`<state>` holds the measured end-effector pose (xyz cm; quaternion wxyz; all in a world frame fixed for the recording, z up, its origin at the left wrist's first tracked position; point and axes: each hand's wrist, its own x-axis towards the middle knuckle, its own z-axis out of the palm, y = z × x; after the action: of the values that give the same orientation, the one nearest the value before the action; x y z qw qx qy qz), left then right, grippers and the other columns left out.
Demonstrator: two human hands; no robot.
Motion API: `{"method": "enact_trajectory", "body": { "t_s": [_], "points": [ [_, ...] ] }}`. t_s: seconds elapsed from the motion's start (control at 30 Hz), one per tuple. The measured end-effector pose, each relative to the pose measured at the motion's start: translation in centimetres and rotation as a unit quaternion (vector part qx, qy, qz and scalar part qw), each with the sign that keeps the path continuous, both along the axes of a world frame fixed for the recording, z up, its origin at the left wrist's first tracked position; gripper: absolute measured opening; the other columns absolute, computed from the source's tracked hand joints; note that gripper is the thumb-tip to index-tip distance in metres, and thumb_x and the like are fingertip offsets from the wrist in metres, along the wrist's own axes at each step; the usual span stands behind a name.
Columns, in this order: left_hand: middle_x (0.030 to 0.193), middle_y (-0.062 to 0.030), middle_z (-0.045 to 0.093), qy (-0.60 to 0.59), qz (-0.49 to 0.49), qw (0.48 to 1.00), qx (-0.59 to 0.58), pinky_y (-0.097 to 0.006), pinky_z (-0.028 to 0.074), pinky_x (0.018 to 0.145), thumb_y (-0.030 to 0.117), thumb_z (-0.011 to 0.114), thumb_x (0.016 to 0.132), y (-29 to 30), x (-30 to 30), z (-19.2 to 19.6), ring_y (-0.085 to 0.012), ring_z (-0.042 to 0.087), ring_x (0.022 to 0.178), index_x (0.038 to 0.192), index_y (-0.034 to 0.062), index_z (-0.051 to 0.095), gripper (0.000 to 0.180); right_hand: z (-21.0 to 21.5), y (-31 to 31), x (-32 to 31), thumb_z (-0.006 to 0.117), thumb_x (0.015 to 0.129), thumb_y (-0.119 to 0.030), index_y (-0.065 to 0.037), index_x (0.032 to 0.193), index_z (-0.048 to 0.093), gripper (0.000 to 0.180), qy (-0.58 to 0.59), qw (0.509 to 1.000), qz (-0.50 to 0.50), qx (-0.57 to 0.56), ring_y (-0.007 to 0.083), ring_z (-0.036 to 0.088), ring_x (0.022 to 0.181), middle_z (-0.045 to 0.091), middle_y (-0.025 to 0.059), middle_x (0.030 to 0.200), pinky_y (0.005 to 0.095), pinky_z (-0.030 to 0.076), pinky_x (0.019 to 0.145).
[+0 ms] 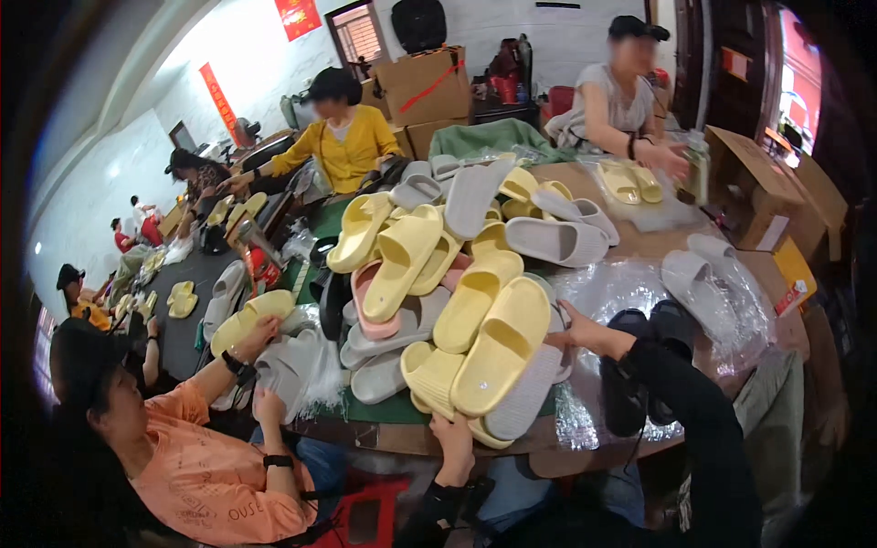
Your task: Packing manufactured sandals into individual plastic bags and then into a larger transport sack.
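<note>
A heap of slippers lies in front of me, mostly yellow and grey with a pink slipper (374,306) among them. My left hand (452,447) is closed on the near edge of a yellow slipper (429,376) low in the heap. Over that one lies another yellow slipper (502,347), with a grey slipper (521,402) beneath it. At the heap's right side, my right hand (589,332) has thumb and fingers apart. Its fingertips reach a grey slipper's edge and are partly hidden there.
Black slippers (627,370) and bagged grey slippers (699,283) lie to the right on clear plastic (585,429). A co-worker in orange (215,457) handles slippers at my left. Two others work across the table. Open cardboard boxes (754,187) stand at the right.
</note>
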<state>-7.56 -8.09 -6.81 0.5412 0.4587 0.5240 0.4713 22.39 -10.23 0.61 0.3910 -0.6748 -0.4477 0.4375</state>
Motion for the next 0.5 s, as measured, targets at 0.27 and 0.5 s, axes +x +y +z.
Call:
{"method": "enact_trajectory", "body": {
  "t_s": [0.27, 0.5],
  "points": [
    [0.134, -0.0129, 0.046, -0.343, -0.152, 0.918, -0.133, -0.040, 0.043, 0.101, 0.018, 0.043, 0.099, 0.7, -0.5, 1.5, -0.0256, 0.048, 0.122, 0.144, 0.0103, 0.022, 0.050, -3.5, 2.6, -2.8, 0.078, 0.074, -0.034, -0.001, 0.143, 0.014, 0.099, 0.049, 0.983, -0.172, 0.031, 0.0205, 0.056, 0.102, 0.048, 0.0148, 0.130, 0.0349, 0.050, 0.080],
    [0.130, -0.0104, 0.050, -0.365, -0.185, 0.901, -0.142, -0.037, 0.048, 0.094, 0.008, 0.051, 0.093, 0.2, -1.1, 2.3, -0.0227, 0.054, 0.115, 0.136, 0.0088, 0.034, 0.046, -3.7, 1.6, -3.2, 0.073, 0.081, -0.019, 0.002, 0.127, 0.045, 0.058, 0.293, 0.948, -0.106, 0.057, 0.0190, 0.062, 0.097, 0.061, 0.0120, 0.113, 0.0309, 0.054, 0.078]
  ]
}}
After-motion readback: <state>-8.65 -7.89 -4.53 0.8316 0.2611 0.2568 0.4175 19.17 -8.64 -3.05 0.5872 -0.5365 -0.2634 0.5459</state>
